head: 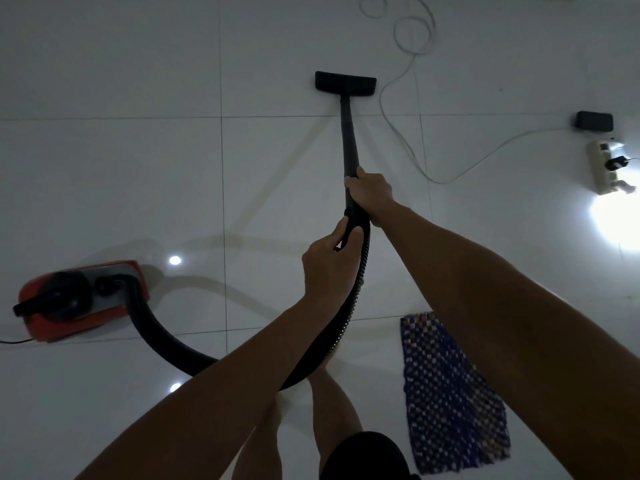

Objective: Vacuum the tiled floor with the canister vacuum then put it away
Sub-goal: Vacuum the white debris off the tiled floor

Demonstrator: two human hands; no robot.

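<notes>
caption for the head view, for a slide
Both hands, right hand above left hand, grip the vacuum wand, floor nozzle on tiled floor, red canister at left.

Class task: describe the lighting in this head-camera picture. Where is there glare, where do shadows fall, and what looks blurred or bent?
Head view: dim overall; blown-out glare on the tiled floor beside the power strip; two small lamp reflections near the red canister; faint wand and hose shadows fan leftward; tile lines bow from the wide-angle lens; the mat looks soft.
</notes>
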